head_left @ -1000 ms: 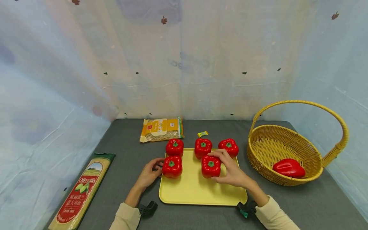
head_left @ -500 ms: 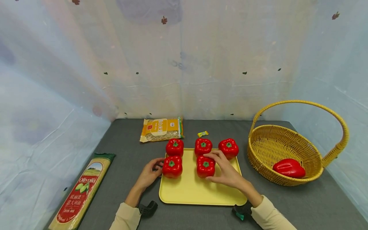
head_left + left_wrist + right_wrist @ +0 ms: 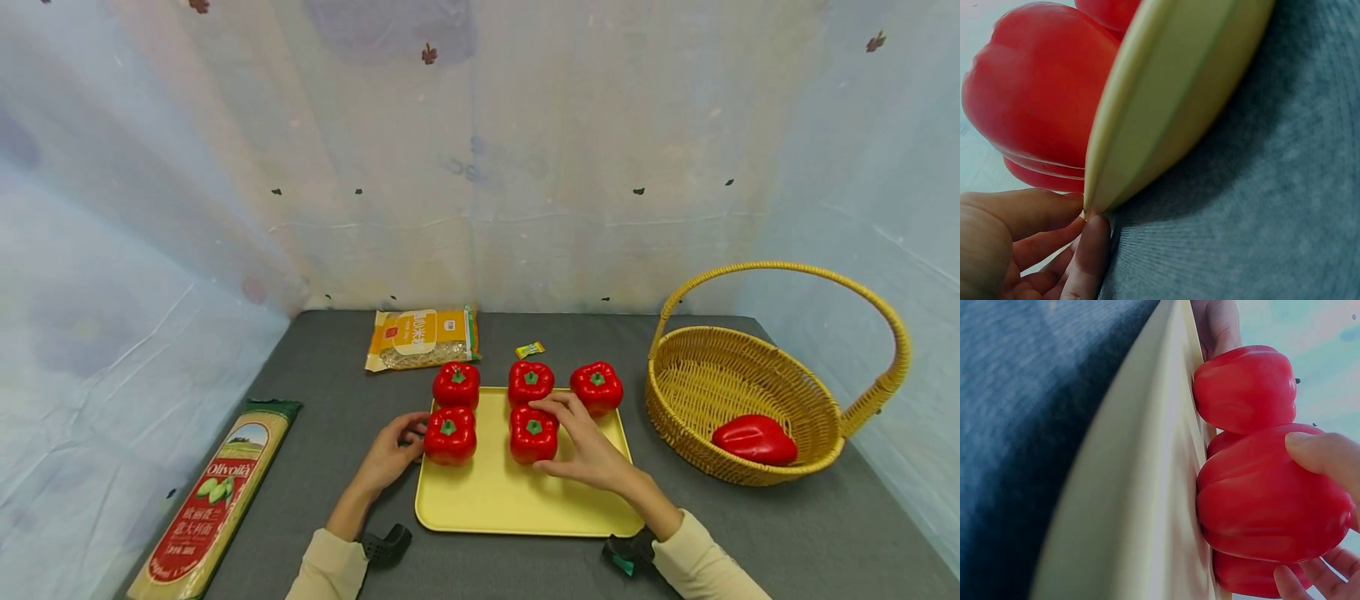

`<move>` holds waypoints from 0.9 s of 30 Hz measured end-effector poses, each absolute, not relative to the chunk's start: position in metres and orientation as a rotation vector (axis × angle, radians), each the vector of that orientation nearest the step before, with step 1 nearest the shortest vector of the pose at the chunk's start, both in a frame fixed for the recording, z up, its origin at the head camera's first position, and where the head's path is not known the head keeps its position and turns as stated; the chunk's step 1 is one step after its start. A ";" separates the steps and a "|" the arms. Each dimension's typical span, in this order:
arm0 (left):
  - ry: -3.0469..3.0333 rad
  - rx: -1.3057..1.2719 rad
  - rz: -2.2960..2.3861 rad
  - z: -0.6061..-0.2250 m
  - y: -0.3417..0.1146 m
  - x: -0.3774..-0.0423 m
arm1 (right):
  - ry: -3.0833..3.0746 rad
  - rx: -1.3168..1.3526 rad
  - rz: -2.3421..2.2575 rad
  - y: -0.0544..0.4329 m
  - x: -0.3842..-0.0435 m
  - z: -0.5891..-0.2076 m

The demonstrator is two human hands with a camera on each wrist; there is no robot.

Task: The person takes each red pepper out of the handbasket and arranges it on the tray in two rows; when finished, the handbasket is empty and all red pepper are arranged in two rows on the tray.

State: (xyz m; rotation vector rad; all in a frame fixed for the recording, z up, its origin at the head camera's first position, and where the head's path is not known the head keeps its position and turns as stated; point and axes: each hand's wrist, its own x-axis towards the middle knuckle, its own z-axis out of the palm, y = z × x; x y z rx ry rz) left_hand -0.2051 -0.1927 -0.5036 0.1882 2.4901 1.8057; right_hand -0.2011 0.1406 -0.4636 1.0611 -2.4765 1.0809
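Observation:
My right hand (image 3: 587,448) holds a red bell pepper (image 3: 533,435) on the yellow tray (image 3: 495,507), thumb on its near side and fingers on its far side. In the right wrist view this bell pepper (image 3: 1266,500) sits at the tray's surface. My left hand (image 3: 390,458) pinches the tray's left edge; the left wrist view shows thumb and finger meeting at the rim (image 3: 1100,169). Beside that hand stands another bell pepper (image 3: 450,436), stem up. Behind these two, a back row holds bell peppers at left (image 3: 456,385), middle (image 3: 530,382) and right (image 3: 597,388).
A wicker basket (image 3: 678,429) with a tall handle stands at the right, a red bell pepper (image 3: 754,439) lying inside. A spaghetti pack (image 3: 210,500) lies at the left. Behind the tray are a yellow grain bag (image 3: 422,337) and a small wrapped candy (image 3: 529,349).
My right hand has shifted the held bell pepper a little left on the tray, to in front of the middle back one. The left hand stays at the tray's edge.

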 end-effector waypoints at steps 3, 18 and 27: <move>2.488 0.187 1.807 -0.504 -0.193 -0.205 | -2.474 1.062 1.080 0.140 -0.201 -0.464; 2.504 0.185 1.808 -0.503 -0.191 -0.205 | -2.480 1.013 1.100 0.149 -0.197 -0.455; 2.488 0.189 1.815 -0.503 -0.192 -0.205 | -2.391 0.971 1.072 0.177 -0.196 -0.435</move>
